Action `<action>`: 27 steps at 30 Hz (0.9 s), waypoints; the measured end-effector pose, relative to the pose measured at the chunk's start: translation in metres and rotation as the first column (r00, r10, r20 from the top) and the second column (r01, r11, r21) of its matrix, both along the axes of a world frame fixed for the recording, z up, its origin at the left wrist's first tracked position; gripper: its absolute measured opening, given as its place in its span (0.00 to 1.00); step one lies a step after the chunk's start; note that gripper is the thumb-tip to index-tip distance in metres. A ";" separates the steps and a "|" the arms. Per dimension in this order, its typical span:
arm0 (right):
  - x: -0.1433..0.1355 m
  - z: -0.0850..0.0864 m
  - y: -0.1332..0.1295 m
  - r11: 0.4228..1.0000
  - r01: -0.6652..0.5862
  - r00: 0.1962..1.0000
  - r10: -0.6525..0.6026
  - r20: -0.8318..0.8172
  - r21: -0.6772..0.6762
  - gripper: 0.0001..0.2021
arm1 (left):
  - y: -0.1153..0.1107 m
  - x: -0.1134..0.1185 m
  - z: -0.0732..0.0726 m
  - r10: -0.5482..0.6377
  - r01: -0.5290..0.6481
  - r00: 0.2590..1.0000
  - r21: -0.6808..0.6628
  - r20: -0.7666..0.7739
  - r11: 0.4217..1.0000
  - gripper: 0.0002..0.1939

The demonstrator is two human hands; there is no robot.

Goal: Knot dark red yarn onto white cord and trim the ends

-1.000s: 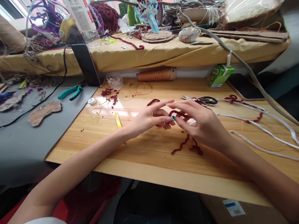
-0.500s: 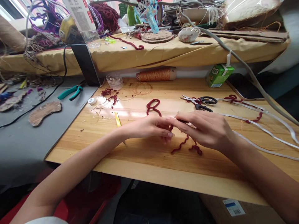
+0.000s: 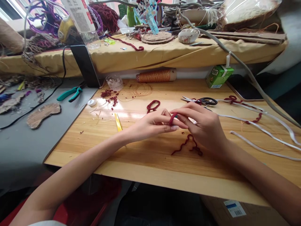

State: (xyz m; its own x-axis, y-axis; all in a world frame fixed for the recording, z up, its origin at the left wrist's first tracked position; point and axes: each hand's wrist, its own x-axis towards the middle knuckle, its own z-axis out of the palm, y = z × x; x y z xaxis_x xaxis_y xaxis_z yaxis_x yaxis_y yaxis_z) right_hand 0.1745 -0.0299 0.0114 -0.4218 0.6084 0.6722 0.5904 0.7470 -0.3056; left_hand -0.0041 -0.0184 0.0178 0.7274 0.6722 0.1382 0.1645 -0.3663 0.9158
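Note:
Dark red yarn [image 3: 173, 119] is wrapped around a finger of my left hand [image 3: 162, 122], whose fingers are pinched together on it. My right hand [image 3: 199, 121] meets it from the right with bent fingers, closed on something mostly hidden; a small teal bit and a pale bit show between them. A red yarn loop [image 3: 153, 106] lies on the wood just beyond my left hand. Below my right hand rests a loose, crinkled red yarn piece [image 3: 188, 142]. Black-handled scissors [image 3: 207, 101] lie behind my right hand, partly covered.
White cords [image 3: 254, 125] run across the right side. A yellow strip [image 3: 118, 122] lies by my left wrist. Farther back are an orange thread spool [image 3: 156, 76], a clear cup [image 3: 114, 83], a green carton [image 3: 219, 77] and a phone [image 3: 245, 88]. Teal pliers [image 3: 70, 93] lie left.
Both hands have shifted their fingers; the red yarn around the left finger now shows more clearly. My right hand has moved slightly up and covers more of the scissors.

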 end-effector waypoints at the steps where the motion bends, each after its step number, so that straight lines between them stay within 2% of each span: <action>1: 0.000 0.001 0.000 1.000 0.014 1.000 -0.014 -0.019 -0.001 0.09 | 0.000 0.000 -0.001 0.044 -0.045 0.999 0.014 0.024 0.999 0.13; 4: 0.000 0.001 -0.002 0.996 0.048 0.994 -0.055 -0.094 -0.077 0.09 | 0.001 -0.001 -0.003 0.118 -0.123 0.986 0.035 0.116 0.992 0.12; 7: 0.000 0.001 -0.003 0.984 0.058 0.984 -0.085 -0.156 -0.168 0.09 | 0.001 -0.001 -0.002 0.109 -0.125 0.980 0.087 0.169 0.988 0.10; 9: -0.002 -0.001 -0.003 0.982 0.027 0.987 -0.056 -0.152 -0.188 0.09 | 0.000 -0.002 0.000 0.089 -0.105 0.979 0.080 0.184 0.991 0.10; 13: -0.006 -0.004 -0.003 0.975 -0.074 0.991 0.049 -0.123 -0.208 0.09 | 0.000 -0.002 -0.001 0.092 -0.077 0.975 -0.079 0.204 0.994 0.14; 17: -0.010 -0.005 -0.005 0.951 -0.130 0.988 0.100 -0.119 -0.282 0.09 | 0.002 -0.001 -0.008 0.219 -0.175 0.955 -0.221 0.198 0.960 0.17; 21: -0.011 -0.001 -0.008 0.915 -0.103 0.992 0.064 -0.111 -0.389 0.09 | 0.003 0.001 -0.013 0.310 -0.254 0.931 -0.268 0.194 0.930 0.16; 27: -0.013 0.002 -0.009 0.878 -0.086 0.993 0.040 -0.107 -0.471 0.12 | 0.002 0.000 -0.011 0.259 -0.194 0.947 -0.306 0.188 0.932 0.17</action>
